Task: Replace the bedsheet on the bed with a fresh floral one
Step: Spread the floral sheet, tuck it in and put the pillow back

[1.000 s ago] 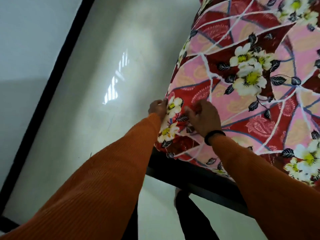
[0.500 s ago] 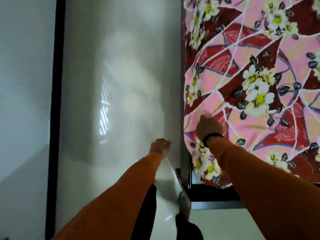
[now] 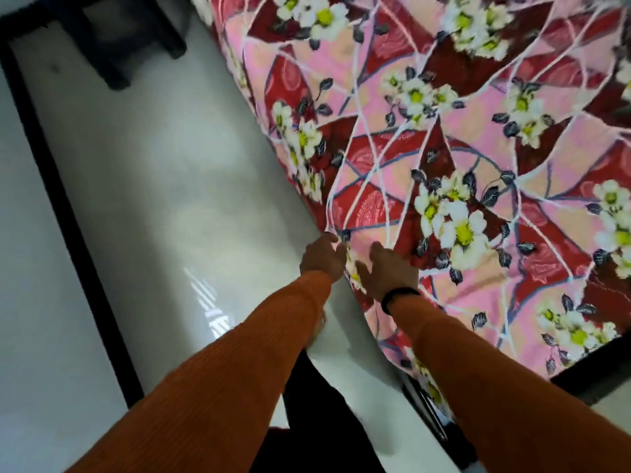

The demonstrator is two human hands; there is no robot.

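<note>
Floral bedsheet [image 3: 461,158]: spread over the bed, covering the whole top from the far end to the near corner, its left edge dropping over the side toward the pale glossy floor [image 3: 153,199].

Head view, the only one. Left hand [image 3: 322,257] at the sheet's hanging edge, fingers curled in against the cloth, apparently pinching the hem; too blurred to be certain. Right hand [image 3: 386,268], black band at the wrist, lying on the top surface just beside the edge, fingers bent down into the fabric, likely pressing or gathering it; exact grip not readable either. Both in orange sleeves, close together, with a narrow strip of sheet between them. Dark bed frame [image 3: 601,380] showing below the cloth at the near right; dark furniture legs [image 3: 112,46] on the floor at the far left.

Handling, as a judgement: thin, soft, light cloth, no stiffness at all, folding and wrinkling wherever slack. Little risk of damage, but prone to sliding across the mattress and pulling loose elsewhere if tugged hard from one spot. Best taken at the hem or a corner, pinched in a small gather, then drawn taut along the edge and pushed under the mattress with flat fingers. Seemingly at the tucking and smoothing stage, near the end.
</note>
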